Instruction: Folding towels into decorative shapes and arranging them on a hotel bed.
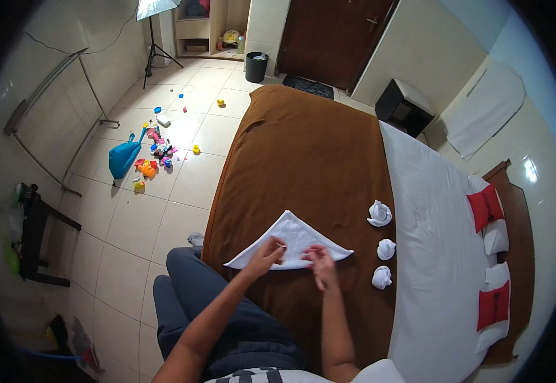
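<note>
A white towel [291,234], folded into a triangle, lies on the brown blanket [306,158] with its peak pointing away from me. My left hand [267,256] is over the towel's left half, fingers curled; whether it pinches any cloth is unclear. Over the right half is my right hand [320,262], slightly blurred, its fingers apart and holding nothing that shows. To the right, near the blanket's edge, several white towels rolled into rosettes stand in a column: a larger one [380,213], a middle one [386,249] and a near one [382,277].
White sheet [426,215] covers the bed's right part, with red cushions [486,207] by the wooden headboard [522,268]. Scattered toys [148,167] and a blue bag [124,158] lie on the tiled floor. A dark stool [36,239], metal rack [43,86] and bin [256,69] stand around.
</note>
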`<state>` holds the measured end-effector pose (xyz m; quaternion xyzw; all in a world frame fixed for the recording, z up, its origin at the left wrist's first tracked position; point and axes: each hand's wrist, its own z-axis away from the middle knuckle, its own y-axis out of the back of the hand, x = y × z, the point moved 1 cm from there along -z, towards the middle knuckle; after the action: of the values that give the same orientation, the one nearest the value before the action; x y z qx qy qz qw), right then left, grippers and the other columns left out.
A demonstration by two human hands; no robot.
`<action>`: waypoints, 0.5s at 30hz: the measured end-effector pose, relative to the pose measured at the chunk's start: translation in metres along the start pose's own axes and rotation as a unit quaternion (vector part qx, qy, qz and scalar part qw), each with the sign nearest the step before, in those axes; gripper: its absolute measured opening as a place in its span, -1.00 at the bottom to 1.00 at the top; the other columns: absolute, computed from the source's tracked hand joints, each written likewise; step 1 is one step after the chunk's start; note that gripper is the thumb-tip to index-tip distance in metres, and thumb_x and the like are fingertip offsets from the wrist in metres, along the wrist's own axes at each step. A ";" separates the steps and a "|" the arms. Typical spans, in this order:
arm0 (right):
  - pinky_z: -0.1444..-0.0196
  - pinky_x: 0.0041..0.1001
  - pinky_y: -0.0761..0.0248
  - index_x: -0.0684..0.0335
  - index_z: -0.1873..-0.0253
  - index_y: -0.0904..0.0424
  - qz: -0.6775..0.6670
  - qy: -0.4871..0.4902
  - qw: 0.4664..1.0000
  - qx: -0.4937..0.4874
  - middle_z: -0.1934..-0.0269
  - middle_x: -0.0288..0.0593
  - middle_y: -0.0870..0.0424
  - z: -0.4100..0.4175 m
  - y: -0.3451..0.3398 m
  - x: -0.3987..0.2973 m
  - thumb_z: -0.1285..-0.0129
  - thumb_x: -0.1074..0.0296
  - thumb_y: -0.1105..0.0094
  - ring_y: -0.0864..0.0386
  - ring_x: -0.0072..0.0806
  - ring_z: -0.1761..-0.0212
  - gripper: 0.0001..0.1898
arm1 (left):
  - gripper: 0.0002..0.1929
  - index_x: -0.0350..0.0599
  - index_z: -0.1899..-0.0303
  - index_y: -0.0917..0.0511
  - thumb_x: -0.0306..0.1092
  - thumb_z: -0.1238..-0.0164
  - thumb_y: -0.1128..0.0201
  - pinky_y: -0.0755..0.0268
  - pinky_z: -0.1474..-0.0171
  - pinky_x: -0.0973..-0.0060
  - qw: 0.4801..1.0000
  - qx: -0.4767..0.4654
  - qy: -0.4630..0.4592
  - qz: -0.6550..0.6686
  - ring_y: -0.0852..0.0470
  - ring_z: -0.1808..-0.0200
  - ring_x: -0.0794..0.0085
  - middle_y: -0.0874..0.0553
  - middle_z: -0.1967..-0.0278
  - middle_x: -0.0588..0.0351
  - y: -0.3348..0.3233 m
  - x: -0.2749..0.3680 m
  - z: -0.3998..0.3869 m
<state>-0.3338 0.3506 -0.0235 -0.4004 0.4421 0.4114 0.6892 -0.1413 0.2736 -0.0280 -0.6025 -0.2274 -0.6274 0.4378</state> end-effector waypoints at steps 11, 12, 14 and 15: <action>0.02 -0.39 -0.54 0.24 -0.06 -0.34 -0.188 0.040 0.970 0.149 -0.05 -0.01 -0.57 -0.023 0.077 0.008 -0.38 0.47 -0.02 -0.58 -0.30 -0.10 -0.79 | -0.82 -0.19 -0.01 -0.42 -0.44 -0.44 -0.08 -0.52 0.00 0.52 0.979 0.126 -0.033 0.155 -0.66 0.03 0.38 -0.64 0.02 -0.01 0.040 -0.041 -0.004; 0.01 -0.42 -0.52 0.25 -0.05 -0.37 -0.143 0.064 0.971 0.181 -0.04 -0.09 -0.58 -0.018 0.081 0.003 -0.33 0.47 -0.08 -0.56 -0.32 -0.10 -0.77 | -0.84 -0.22 0.05 -0.45 -0.48 -0.40 -0.12 -0.53 0.03 0.52 0.975 0.189 -0.073 0.091 -0.67 0.06 0.41 -0.65 0.09 0.02 0.045 -0.037 0.000; 0.02 -0.45 -0.50 0.25 -0.04 -0.39 0.027 0.166 0.957 0.237 0.00 -0.12 -0.59 -0.014 0.075 0.000 -0.29 0.45 -0.14 -0.54 -0.37 -0.06 -0.75 | -0.86 -0.21 0.20 -0.54 -0.55 -0.22 -0.25 -0.51 0.06 0.49 0.937 0.297 -0.151 -0.102 -0.67 0.15 0.39 -0.66 0.21 0.09 0.044 -0.030 0.007; 0.04 -0.48 -0.48 0.26 -0.03 -0.42 0.196 0.262 0.901 0.286 0.04 -0.16 -0.60 -0.007 0.072 -0.004 -0.25 0.44 -0.19 -0.53 -0.42 -0.02 -0.73 | -0.86 -0.21 0.20 -0.54 -0.55 -0.22 -0.25 -0.51 0.06 0.49 0.939 0.293 -0.150 -0.100 -0.67 0.15 0.39 -0.66 0.21 0.09 0.034 -0.019 0.015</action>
<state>-0.4036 0.3677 -0.0356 -0.1847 0.7745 0.2743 0.5392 -0.1071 0.2742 -0.0518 -0.5083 -0.5234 -0.4761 0.4909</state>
